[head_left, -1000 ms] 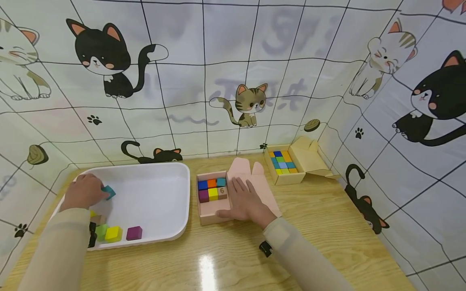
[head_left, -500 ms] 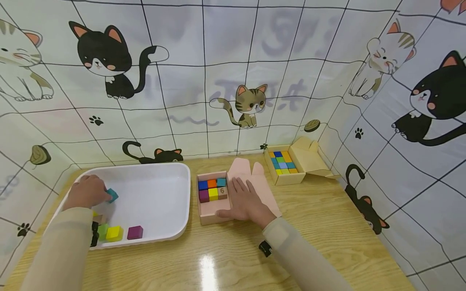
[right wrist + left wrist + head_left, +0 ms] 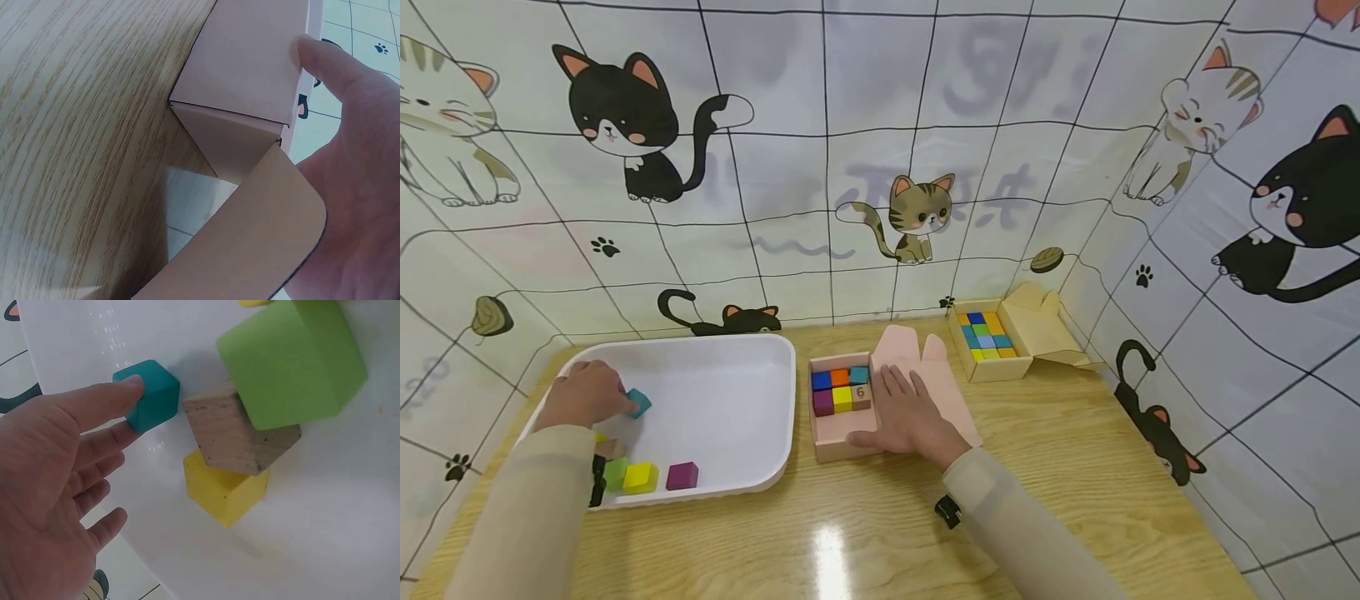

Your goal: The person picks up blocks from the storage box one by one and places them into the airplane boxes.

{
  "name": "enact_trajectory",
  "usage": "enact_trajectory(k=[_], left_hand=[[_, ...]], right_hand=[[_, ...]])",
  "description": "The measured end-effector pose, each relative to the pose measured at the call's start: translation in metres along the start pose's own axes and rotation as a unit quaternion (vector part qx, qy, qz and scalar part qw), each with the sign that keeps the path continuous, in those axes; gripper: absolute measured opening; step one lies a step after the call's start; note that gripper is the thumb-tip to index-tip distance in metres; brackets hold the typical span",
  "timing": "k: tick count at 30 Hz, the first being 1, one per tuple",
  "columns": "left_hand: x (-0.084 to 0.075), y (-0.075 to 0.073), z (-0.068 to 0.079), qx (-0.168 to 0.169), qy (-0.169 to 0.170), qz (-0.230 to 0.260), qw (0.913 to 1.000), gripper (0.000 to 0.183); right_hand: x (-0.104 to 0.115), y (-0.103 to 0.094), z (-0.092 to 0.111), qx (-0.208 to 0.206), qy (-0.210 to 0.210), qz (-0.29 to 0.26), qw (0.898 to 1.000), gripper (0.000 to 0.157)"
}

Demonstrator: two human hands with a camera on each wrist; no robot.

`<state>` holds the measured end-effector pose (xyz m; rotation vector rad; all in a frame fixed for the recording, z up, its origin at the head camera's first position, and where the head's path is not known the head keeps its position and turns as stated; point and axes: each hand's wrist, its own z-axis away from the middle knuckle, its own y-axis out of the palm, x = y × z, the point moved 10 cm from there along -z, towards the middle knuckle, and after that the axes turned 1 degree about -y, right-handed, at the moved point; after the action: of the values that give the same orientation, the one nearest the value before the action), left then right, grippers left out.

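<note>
My left hand point(image 3: 583, 393) pinches a teal block point(image 3: 156, 397) between thumb and index finger, over the left part of the white tray point(image 3: 722, 400). The other fingers are spread loosely behind. Close by in the left wrist view are a wooden block point(image 3: 228, 434), a yellow block point(image 3: 222, 497) and a light green block point(image 3: 294, 369). My right hand point(image 3: 904, 412) lies with straight fingers across the edge between the pink box point(image 3: 842, 452) and its folded-back lid point(image 3: 943, 400). Its thumb touches the box rim. Two rows of coloured blocks sit in the box, including a wooden one marked 6 point(image 3: 861, 395).
Near the tray's front edge lie another yellow block point(image 3: 641, 478) and a purple block point(image 3: 682, 476). Behind the pink box, a cream box point(image 3: 1000, 369) full of coloured blocks stands with its lid open. A cat-patterned sheet point(image 3: 790, 183) walls the table's back and sides.
My left hand has shifted slightly right over the tray, still pinching the teal block. My right hand has stayed on the pink box, and the head view has shifted a little.
</note>
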<state>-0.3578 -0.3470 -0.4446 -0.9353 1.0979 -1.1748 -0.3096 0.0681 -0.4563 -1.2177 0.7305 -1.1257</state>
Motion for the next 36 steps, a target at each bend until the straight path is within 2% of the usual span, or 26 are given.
enact_trajectory(k=[6, 14, 19, 28, 36], left_hand=[[-0.004, -0.004, 0.002, -0.016, 0.014, 0.002, 0.9998, 0.031], [-0.013, -0.014, -0.001, -0.043, 0.027, -0.012, 0.9986, 0.031], [-0.031, -0.026, 0.002, -0.059, 0.055, -0.012, 0.9967, 0.032], [-0.079, -0.048, 0.01, -0.097, 0.11, -0.041, 0.9883, 0.029], [-0.12, -0.057, 0.016, -0.121, 0.151, -0.047, 0.98, 0.028]], right_hand=[[0.0, 0.0, 0.001, -0.002, -0.001, 0.001, 1.0, 0.109], [-0.002, 0.003, -0.001, 0.007, 0.003, 0.009, 1.0, 0.108], [-0.001, 0.002, -0.001, 0.002, 0.0, 0.013, 1.0, 0.108], [-0.005, 0.006, -0.005, 0.003, 0.002, 0.008, 1.0, 0.109], [-0.001, 0.002, -0.002, 0.003, 0.001, 0.009, 1.0, 0.11]])
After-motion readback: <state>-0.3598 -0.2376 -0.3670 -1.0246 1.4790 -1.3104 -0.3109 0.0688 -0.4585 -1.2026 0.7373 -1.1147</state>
